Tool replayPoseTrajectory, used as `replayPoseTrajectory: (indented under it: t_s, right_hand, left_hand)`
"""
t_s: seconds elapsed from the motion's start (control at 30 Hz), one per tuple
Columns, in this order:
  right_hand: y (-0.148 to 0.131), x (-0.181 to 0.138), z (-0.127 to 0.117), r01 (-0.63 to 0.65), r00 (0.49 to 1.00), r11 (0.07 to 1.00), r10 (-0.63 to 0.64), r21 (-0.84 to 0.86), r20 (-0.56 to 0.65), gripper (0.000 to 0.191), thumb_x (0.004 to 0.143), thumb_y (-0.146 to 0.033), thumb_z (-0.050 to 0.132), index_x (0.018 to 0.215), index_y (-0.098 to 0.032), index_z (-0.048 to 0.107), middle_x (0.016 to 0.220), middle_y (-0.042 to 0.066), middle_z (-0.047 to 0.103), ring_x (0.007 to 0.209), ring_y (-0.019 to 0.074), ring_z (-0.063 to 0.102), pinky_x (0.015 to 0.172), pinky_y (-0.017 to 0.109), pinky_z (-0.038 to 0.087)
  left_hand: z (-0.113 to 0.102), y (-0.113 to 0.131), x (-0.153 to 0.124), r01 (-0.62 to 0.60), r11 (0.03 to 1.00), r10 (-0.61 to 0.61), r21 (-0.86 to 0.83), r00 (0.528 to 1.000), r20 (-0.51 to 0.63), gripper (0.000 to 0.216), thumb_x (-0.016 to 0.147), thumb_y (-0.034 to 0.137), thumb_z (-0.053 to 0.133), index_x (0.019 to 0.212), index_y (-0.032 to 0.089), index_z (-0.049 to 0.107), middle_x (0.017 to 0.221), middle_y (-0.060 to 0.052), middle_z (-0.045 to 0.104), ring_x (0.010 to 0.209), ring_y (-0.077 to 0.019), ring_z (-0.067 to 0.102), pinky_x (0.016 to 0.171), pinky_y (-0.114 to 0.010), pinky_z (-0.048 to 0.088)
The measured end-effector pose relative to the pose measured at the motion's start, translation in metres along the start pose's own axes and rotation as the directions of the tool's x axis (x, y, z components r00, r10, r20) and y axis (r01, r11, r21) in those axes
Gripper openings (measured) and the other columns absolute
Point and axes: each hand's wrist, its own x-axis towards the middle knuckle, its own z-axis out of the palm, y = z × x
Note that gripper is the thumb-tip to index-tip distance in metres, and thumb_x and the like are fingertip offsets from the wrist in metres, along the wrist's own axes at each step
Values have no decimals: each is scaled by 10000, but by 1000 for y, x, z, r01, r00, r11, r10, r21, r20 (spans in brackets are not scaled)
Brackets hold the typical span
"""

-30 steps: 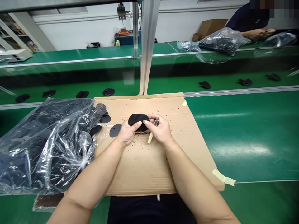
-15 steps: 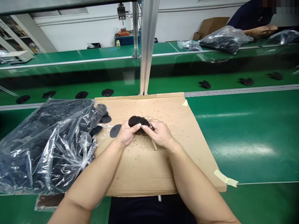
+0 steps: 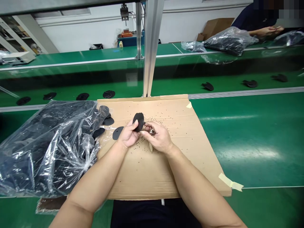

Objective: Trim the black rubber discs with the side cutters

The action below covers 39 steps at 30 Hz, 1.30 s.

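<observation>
glossy green matting covers the tabletop [image 3: 249, 133], and on it lies a flat sheet of brown corrugated cardboard [image 3: 147, 171], its near right corner held down by a strip of pale tape [image 3: 230, 182]. above the middle of that sheet the left hand [image 3: 127, 136] is closed in a pinch on a thin, matte black disc [image 3: 138, 121], thumb on one face and fingers behind, so the disc stands nearly on edge and reads as a narrow oval. the right hand [image 3: 158, 137] is curled shut around a small tool [image 3: 151, 146] (a pale, stick-like handle juts out below the palm, and something shiny shows between the fingers), with its fingertips just beside the disc's lower rim; whether the tool's tip touches the disc cannot be told. tiny dark specks [image 3: 163, 118] are scattered over the cardboard around both hands. left of them a crinkled clear plastic bag [image 3: 45, 148] bulges with many more black discs, its mouth spilling a few onto the sheet, one loose disc [image 3: 117, 133] lying flat near the left wrist. beyond the cardboard a square aluminium post [image 3: 152, 47] rises, and a green conveyor belt [image 3: 178, 84] runs across, carrying spaced black pieces [image 3: 108, 94]. at the far right another person's hand [image 3: 268, 31] rests near a second bag [image 3: 228, 41] of dark parts.
</observation>
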Motion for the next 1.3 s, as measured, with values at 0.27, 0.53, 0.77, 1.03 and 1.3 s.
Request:
replayPoseTrajectory:
  t_s: [0.27,0.53,0.77,1.03,1.3]
  right_hand:
    - [8,-2,1,-269,946,950,291,157,-141,576,652,-397,778,1127,-204,516,884,13,535,699,158,543,653,324,486]
    - [18,-3,15,-334,908,941,335,50,-250,340,743,-295,637,1037,-200,493,901,44,551,800,202,559,742,375,485]
    - [14,-3,11,52,983,996,-38,74,-177,163,801,-205,579,962,-210,547,855,31,567,791,185,563,754,354,481]
    - [7,-1,7,224,968,975,-223,-1,-112,60,852,-184,528,893,-227,521,827,44,584,812,201,564,798,393,480]
    - [6,-2,7,232,969,971,-236,-55,-76,78,873,-204,525,947,-224,535,885,67,630,872,214,596,828,404,501]
  left_hand:
    - [10,8,-5,148,984,-161,-104,977,-140,122,905,154,534,985,131,624,712,-50,651,471,-83,532,418,-167,411]
    - [13,14,-3,104,978,-140,-179,969,-202,219,948,173,439,855,111,628,705,-66,641,469,-78,499,402,-164,387]
    - [14,6,-4,173,973,-199,-154,965,-172,175,921,166,487,857,87,630,686,-63,623,476,-70,502,399,-148,396]
    - [11,1,-9,278,956,-282,-89,959,-36,143,843,187,617,978,140,620,657,-4,554,428,-50,465,327,-103,292]
    - [11,-3,-9,262,964,-263,-47,965,-9,183,804,267,711,920,148,634,626,17,512,428,-35,425,323,-91,275]
